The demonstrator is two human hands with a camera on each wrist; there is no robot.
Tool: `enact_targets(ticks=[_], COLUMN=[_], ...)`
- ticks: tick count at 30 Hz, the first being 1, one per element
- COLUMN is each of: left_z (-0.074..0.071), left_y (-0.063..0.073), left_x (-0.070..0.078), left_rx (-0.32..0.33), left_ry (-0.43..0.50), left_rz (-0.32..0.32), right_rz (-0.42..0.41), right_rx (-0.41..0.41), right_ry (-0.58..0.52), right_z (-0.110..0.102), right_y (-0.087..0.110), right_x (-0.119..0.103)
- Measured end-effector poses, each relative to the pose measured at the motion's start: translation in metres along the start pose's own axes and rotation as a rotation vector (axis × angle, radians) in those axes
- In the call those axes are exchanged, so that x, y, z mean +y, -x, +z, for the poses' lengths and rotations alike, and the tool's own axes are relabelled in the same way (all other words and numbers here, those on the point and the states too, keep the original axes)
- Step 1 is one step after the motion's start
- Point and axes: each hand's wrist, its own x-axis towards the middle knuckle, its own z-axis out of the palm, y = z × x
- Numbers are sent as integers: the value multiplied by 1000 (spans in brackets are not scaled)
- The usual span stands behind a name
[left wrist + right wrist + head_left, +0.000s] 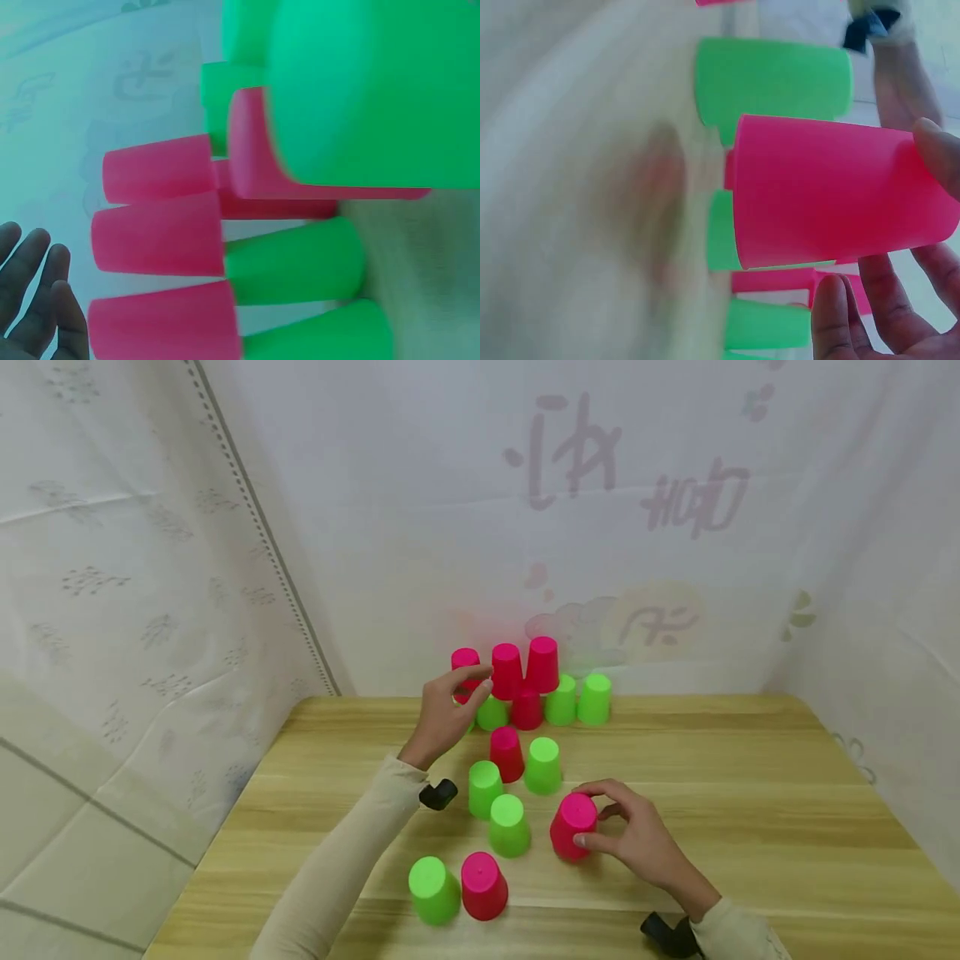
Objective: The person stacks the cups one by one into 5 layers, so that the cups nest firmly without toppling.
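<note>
My right hand [648,847] holds an upside-down pink cup [572,828] between thumb and fingers, right of the loose cups. In the right wrist view, the thumb lies on one side of that cup [832,195] and the fingers on the other. At the back, my left hand [442,714] hovers beside the stacked cups, fingers extended. The left wrist view shows that hand [34,322] apart from the cups, holding nothing. Three pink cups, including the middle one [507,672], form an upper row over a lower row of green cups [595,700] and one pink cup [527,710].
Between the hands stand loose upside-down cups: a pink cup [506,755] and several green ones, such as this green cup [543,767]. Nearer the front are another green cup [434,892] and pink cup [484,887]. A patterned cloth [420,527] hangs behind the wooden table [712,777].
</note>
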Motion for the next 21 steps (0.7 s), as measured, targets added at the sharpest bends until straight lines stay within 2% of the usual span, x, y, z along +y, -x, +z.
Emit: enact_targets(ticks=[10, 15, 21], left_z=[-18, -32, -45], left_y=[45, 72, 104], left_x=[-19, -23, -27], left_rx=[-116, -162, -232], left_ry=[37, 58, 67], left_rz=[-80, -128, -180], right_rz=[-68, -53, -64], right_rx=[40, 48, 51], right_ry=[63, 114, 123], right_z=[-33, -51, -68], right_y=[-26, -48, -77], right_x=[-6, -10, -17])
